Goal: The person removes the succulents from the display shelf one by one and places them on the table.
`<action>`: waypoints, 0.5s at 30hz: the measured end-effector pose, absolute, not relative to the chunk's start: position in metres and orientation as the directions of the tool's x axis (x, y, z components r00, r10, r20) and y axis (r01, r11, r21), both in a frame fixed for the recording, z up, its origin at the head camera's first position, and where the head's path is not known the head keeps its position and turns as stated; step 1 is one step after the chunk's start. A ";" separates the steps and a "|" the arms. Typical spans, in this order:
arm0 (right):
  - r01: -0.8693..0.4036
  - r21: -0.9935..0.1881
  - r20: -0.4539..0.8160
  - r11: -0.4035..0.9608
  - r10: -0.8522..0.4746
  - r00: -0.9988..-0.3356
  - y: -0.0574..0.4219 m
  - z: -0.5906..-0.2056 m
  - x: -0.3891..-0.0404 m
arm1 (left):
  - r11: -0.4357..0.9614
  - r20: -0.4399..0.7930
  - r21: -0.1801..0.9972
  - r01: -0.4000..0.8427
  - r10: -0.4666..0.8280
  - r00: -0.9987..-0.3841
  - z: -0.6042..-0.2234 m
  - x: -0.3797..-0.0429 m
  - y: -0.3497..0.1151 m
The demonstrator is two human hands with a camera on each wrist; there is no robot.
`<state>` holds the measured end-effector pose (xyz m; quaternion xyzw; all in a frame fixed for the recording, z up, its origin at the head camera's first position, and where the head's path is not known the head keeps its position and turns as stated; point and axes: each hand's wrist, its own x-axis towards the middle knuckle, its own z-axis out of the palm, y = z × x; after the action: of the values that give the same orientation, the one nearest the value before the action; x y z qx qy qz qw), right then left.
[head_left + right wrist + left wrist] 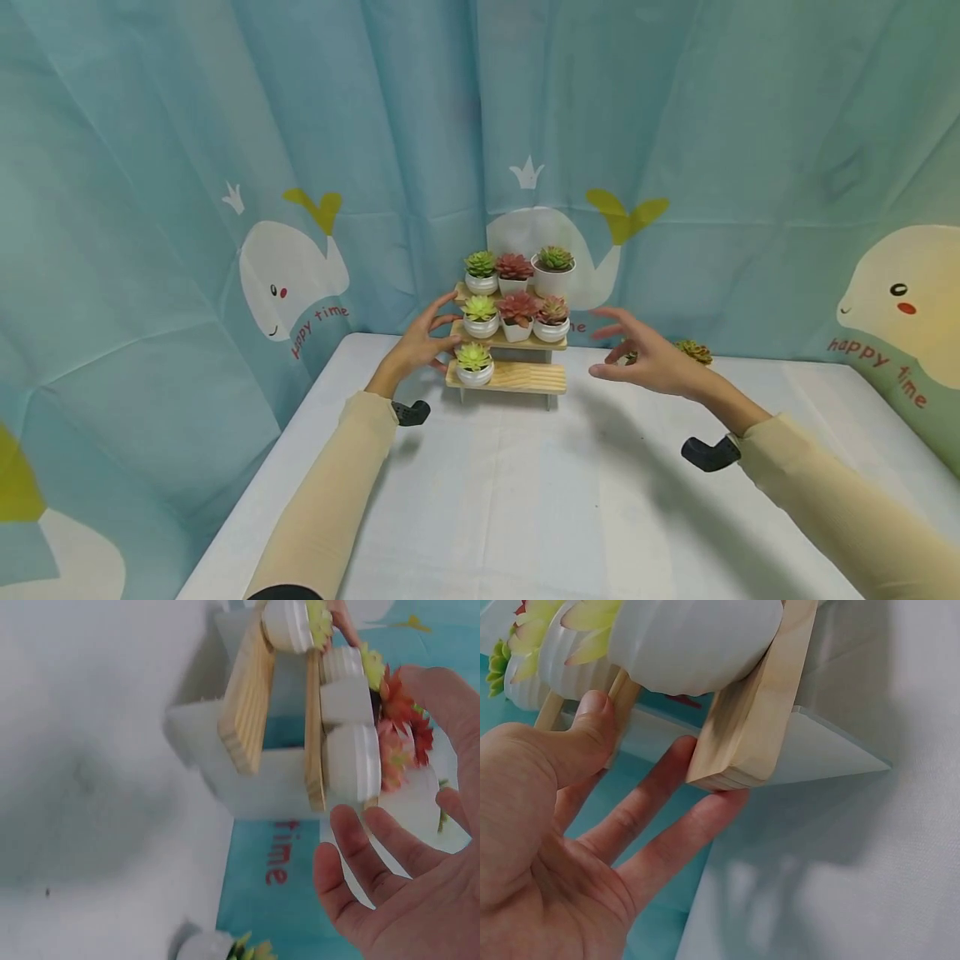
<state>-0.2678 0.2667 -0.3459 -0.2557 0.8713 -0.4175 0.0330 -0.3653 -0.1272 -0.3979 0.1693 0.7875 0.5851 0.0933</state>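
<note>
A three-tier wooden stand [525, 379] with white side supports holds potted succulents in white pots. Green [481, 265], red [514, 267] and larger-potted green [555, 260] succulents fill the top tier. On the middle one sit a light green succulent [480, 308], a red succulent [518, 307] and a pinkish succulent [552, 312]. The bottom tier carries one light green succulent [474, 358] at its left end. My left hand [422, 342], fingers extended, touches the stand's left side, fingertips against the bottom board's end [739, 750]. To the right, my right hand [648, 358] hovers, fingers spread, holding nothing.
Behind my right hand, a yellowish-brown succulent [693, 352] shows at the table's back edge. In the right wrist view a white pot [204, 946] stands on the white tabletop [540, 500]. A blue curtain [420, 125] with whale prints closes off the back.
</note>
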 end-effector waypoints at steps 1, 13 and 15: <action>-0.423 -0.746 0.158 0.514 -0.481 -0.862 0.264 -0.347 -0.268 | 0.258 0.054 0.953 0.161 0.378 -0.924 -0.398 -0.366 -0.127; -0.436 -0.774 0.140 0.458 -0.548 -0.825 0.228 -0.358 -0.270 | 0.286 0.059 0.942 0.174 0.370 -0.927 -0.398 -0.364 -0.126; -0.442 -0.778 0.144 0.447 -0.557 -0.818 0.223 -0.360 -0.270 | 0.292 0.053 0.941 0.169 0.365 -0.930 -0.397 -0.364 -0.125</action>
<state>-0.2704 0.2229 -0.3600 -0.2945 0.8479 -0.4359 0.0665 -0.3642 -0.1255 -0.3974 0.1669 0.7992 0.5710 0.0860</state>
